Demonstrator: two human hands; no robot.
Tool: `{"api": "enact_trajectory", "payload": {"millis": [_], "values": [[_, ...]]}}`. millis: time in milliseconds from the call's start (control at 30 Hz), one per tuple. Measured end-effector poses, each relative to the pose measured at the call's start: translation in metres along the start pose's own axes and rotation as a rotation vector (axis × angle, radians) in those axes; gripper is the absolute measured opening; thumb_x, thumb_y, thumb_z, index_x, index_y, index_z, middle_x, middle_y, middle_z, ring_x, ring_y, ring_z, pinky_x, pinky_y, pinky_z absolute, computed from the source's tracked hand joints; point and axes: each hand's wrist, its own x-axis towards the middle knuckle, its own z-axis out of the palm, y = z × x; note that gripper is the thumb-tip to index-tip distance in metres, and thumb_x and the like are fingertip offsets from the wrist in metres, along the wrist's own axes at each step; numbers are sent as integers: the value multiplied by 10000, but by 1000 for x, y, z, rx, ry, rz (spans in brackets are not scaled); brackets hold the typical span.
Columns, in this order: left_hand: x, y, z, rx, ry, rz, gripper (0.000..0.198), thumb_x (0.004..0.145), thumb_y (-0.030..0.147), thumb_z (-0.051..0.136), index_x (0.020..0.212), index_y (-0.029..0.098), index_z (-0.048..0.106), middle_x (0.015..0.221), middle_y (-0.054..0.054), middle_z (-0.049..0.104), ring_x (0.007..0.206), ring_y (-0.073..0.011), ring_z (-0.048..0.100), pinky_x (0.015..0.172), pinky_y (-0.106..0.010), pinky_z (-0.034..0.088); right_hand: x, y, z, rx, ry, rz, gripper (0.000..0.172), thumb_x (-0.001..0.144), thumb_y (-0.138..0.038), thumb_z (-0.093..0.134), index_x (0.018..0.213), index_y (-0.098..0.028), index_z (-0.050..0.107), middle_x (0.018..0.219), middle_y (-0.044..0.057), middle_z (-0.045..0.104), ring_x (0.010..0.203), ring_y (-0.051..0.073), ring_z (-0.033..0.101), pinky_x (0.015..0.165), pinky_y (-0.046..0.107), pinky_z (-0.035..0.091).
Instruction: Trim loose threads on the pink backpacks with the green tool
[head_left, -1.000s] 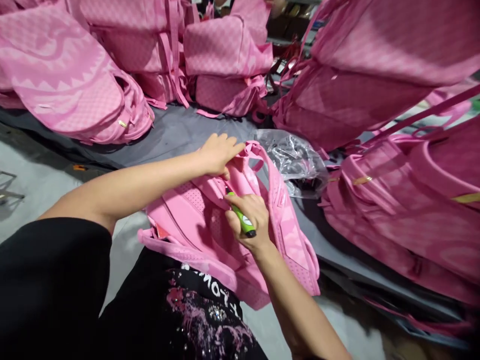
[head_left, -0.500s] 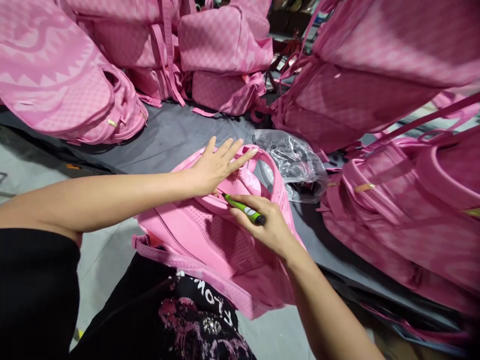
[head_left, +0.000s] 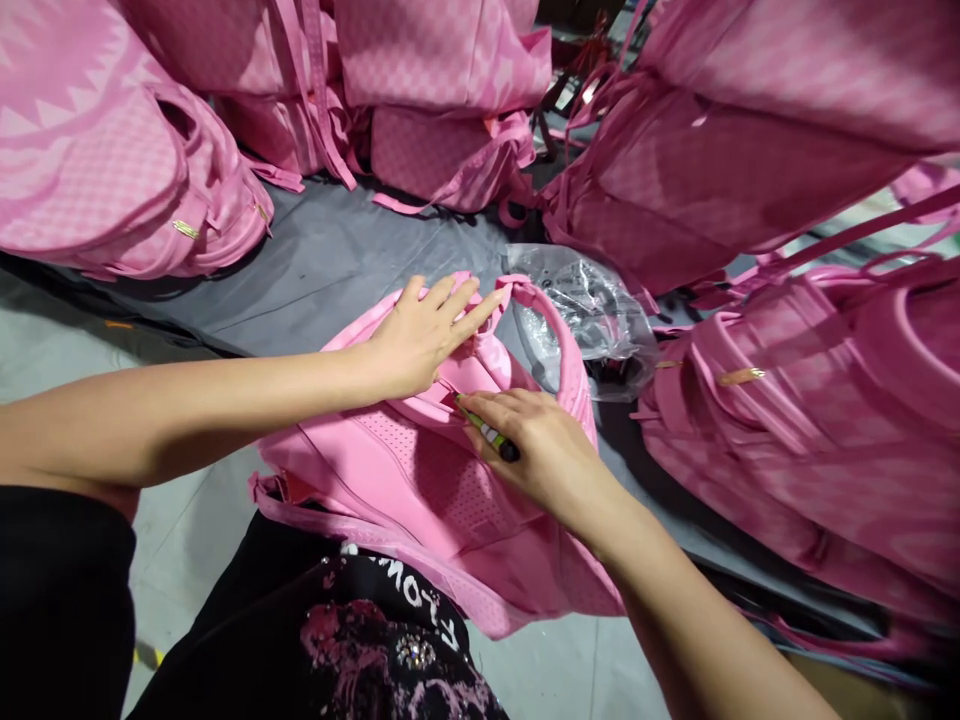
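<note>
A pink backpack (head_left: 420, 490) lies back-side up across my lap, its mesh panel and straps facing me. My left hand (head_left: 420, 330) rests flat on the bag's upper part, fingers stretched out toward the top handle (head_left: 544, 310). My right hand (head_left: 536, 445) is closed round a green marker pen (head_left: 491, 436). The pen's tip touches the bag just below my left hand.
Piles of pink backpacks (head_left: 112, 160) ring me on the left, at the back (head_left: 442, 90) and on the right (head_left: 810, 400). A crumpled clear plastic bag (head_left: 592, 315) lies beyond the top handle on a grey floor sheet (head_left: 330, 250).
My left hand went from gripping the bag's top to lying flat with fingers spread. My right hand tilted the green pen down and brought its tip onto the bag.
</note>
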Motion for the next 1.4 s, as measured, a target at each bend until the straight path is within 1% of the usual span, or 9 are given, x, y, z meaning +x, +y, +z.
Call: {"api": "enact_trajectory", "payload": {"millis": [100, 267, 367, 467, 600, 733, 967, 1200, 1400], "values": [[6, -1, 5, -20, -43, 2, 1022, 814, 234, 680, 1618, 126, 58, 1659, -234, 177, 1510, -425, 221, 1144, -602, 277, 0, -2, -1, -32, -37, 23, 186, 932, -178, 603, 1086, -176, 708, 1064, 99, 769, 895, 266, 710, 824, 425, 551], [16, 0, 15, -27, -79, 140, 1184, 807, 344, 713, 1597, 238, -162, 1692, -193, -30, 1554, -432, 51, 1185, -666, 90, 4, -2, -3, -21, -93, 76, 199, 948, -156, 589, 1113, -137, 699, 1111, 120, 757, 953, 283, 708, 869, 430, 541], [20, 4, 17, -43, -90, 116, 1153, 837, 355, 681, 1591, 238, -184, 1689, -199, 21, 1533, -428, 154, 1184, -620, 155, 4, 2, -6, 46, -95, 76, 231, 943, -145, 594, 1152, -130, 692, 1078, 112, 763, 924, 260, 710, 856, 401, 542], [20, 7, 15, -51, -112, 74, 1076, 863, 338, 659, 1611, 219, -106, 1680, -216, 71, 1471, -426, 282, 1158, -574, 219, 4, 6, -13, 121, -126, 77, 237, 928, -142, 602, 1141, -130, 706, 979, 95, 769, 859, 231, 708, 812, 359, 544], [19, 8, 13, -46, -92, 68, 986, 901, 348, 622, 1621, 205, -36, 1672, -216, 105, 1417, -410, 341, 1132, -539, 247, 7, 11, -18, 152, -162, 103, 238, 906, -128, 606, 1108, -145, 731, 899, 81, 763, 785, 209, 700, 749, 325, 537], [20, 7, 12, -66, -110, 65, 952, 918, 318, 589, 1622, 196, -40, 1669, -217, 112, 1386, -403, 365, 1127, -533, 243, 10, 10, -12, 171, -130, 117, 240, 918, -151, 609, 1128, -142, 725, 913, 83, 763, 801, 210, 694, 776, 330, 530], [26, 4, 2, -84, -233, 68, 1038, 864, 220, 607, 1611, 216, -114, 1674, -202, 99, 1352, -418, 386, 1123, -552, 232, 10, 1, 0, 51, -82, 155, 204, 932, -176, 612, 1094, -127, 725, 917, 108, 759, 848, 256, 684, 816, 398, 505], [30, 2, 0, -28, -258, 102, 1023, 862, 240, 630, 1617, 193, -60, 1658, -232, 134, 1330, -406, 420, 1082, -500, 270, 13, 2, 5, 98, -1, 153, 191, 914, -158, 619, 1072, -143, 725, 987, 107, 752, 907, 251, 672, 854, 400, 508], [26, -2, 4, -33, -206, 115, 931, 892, 198, 553, 1619, 188, -28, 1656, -218, 170, 1317, -371, 438, 1067, -457, 277, 11, -1, 8, 109, 11, 188, 227, 917, -160, 615, 1111, -128, 727, 972, 115, 746, 894, 258, 675, 844, 407, 523]]}}
